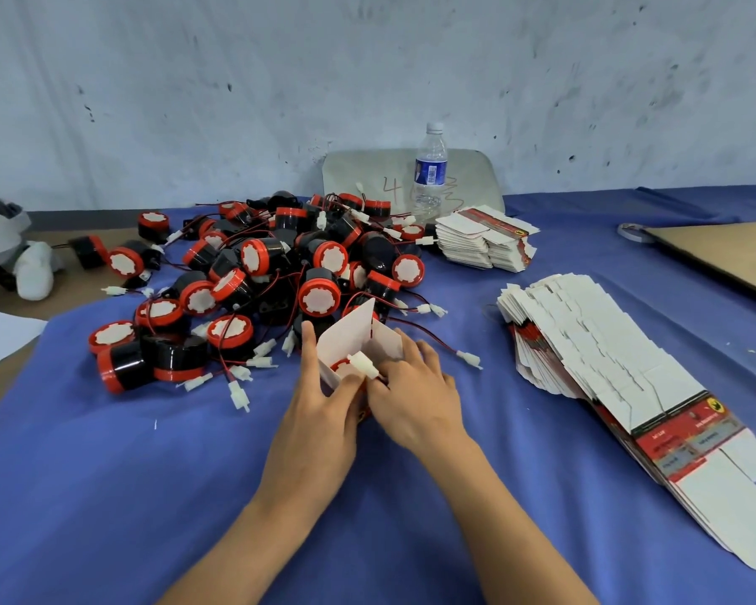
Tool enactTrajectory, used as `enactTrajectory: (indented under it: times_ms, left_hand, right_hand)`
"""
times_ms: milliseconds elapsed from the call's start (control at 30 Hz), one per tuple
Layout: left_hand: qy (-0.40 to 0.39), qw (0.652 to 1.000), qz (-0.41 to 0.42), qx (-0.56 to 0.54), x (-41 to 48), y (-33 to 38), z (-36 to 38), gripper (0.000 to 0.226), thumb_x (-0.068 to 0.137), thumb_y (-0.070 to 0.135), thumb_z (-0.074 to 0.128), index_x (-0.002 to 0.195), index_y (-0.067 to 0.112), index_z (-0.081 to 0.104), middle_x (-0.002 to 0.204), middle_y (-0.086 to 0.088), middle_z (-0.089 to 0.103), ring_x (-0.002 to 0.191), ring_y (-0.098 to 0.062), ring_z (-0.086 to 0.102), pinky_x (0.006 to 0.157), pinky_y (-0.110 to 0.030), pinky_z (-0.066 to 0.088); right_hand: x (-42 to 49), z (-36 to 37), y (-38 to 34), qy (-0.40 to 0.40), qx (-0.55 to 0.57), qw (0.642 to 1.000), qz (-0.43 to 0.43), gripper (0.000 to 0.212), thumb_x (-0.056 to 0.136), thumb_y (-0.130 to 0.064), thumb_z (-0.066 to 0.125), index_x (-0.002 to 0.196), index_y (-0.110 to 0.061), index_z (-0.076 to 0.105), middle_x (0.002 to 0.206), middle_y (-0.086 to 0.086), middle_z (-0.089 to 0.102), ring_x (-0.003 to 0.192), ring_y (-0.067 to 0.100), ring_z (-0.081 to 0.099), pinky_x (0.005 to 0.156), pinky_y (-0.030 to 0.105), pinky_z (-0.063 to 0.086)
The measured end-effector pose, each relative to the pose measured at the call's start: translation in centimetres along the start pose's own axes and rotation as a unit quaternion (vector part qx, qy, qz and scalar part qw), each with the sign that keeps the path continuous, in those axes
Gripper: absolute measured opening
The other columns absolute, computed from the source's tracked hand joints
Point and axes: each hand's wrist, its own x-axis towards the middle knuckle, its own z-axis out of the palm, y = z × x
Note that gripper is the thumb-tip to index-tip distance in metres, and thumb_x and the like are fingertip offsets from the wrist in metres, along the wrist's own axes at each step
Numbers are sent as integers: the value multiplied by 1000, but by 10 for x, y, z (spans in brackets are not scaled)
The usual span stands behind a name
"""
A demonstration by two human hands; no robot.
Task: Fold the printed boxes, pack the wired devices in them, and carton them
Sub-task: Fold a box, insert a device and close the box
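Note:
A small printed box [359, 338] stands open at the middle of the blue cloth, its white flaps up. My left hand [324, 412] grips its left side. My right hand [415, 395] holds its right side and presses a white connector [363, 364] of a red-and-black wired device into the box; the device itself is mostly hidden inside. Behind the box lies a big pile of the same wired devices [258, 277]. Flat unfolded boxes lie in a long fanned stack [607, 364] at the right and a smaller stack [485, 238] at the back.
A water bottle [430, 168] stands at the back against a grey panel [367, 172] by the wall. A brown cardboard sheet [725, 255] and a tape roll [633, 231] lie at the far right. White and grey items [18, 255] sit at the left edge.

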Motion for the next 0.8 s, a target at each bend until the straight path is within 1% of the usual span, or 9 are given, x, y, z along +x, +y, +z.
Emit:
enactTrajectory:
  times_ms: [100,167,233,267,333,433,567,733,800]
  left_hand:
    - [-20,1000,-18,11,-3,1,3,28,95,22,57,122,19,64,159,-8,-16,112,-43,59,59,-32,47]
    - [-26,999,-19,12,-3,0,4,32,94,20,59,126,23,63,158,-9,-17,111,-44,59,60,-28,43]
    - [-31,999,-27,13,-3,-1,5,37,95,14,59,129,27,60,157,-8,-20,118,-44,55,63,-33,51]
    - [-37,999,-35,11,-3,-2,6,39,96,12,57,131,28,58,158,-6,-22,125,-41,51,69,-37,54]
    - [-45,998,-48,0,-2,-3,7,40,98,10,53,132,29,57,159,-5,-21,136,-36,40,85,-40,54]
    - [-51,996,-55,-38,-1,-5,6,36,98,12,52,130,28,57,163,-7,-4,137,-30,39,100,-39,48]
    - [-35,996,-38,-69,1,-7,3,32,94,10,58,121,26,62,150,-6,31,127,-25,45,99,-32,45]
    - [-43,997,-35,-56,1,-8,1,29,95,13,57,122,22,62,148,-7,35,128,-27,43,98,-32,43]
    - [-44,997,-32,-57,1,-8,1,30,95,12,57,124,22,62,146,-7,37,127,-28,43,96,-33,44]
  right_hand:
    - [0,-1,3,-17,41,999,-14,39,94,-37,38,120,-23,63,162,-13,2,148,17,-2,112,50,19]
    - [-1,-2,7,27,69,997,-18,31,93,-35,46,115,-24,66,159,-9,14,145,18,9,106,43,31]
    - [-2,-8,12,136,67,988,-14,22,92,-35,55,102,-21,70,132,1,40,124,18,35,81,31,44]
    - [-3,-13,15,187,69,980,-5,18,91,-34,59,96,-20,69,112,-1,44,107,17,43,67,27,41]
    - [-3,-22,19,241,102,965,7,14,91,-31,62,86,-19,68,87,-5,48,81,16,47,54,24,30]
    - [-4,-23,18,245,144,958,-27,11,89,-17,62,81,-12,65,72,3,63,69,22,54,55,30,36]
    - [-8,-18,11,232,193,951,-72,15,82,-4,62,74,-15,55,55,0,55,62,22,49,49,22,33]
    - [-7,-13,10,237,188,948,-103,12,81,-4,62,74,-9,54,57,9,57,56,27,46,55,41,42]
    - [-5,-10,10,236,161,953,-101,9,85,-9,60,78,-7,54,62,12,60,61,34,51,55,45,46]
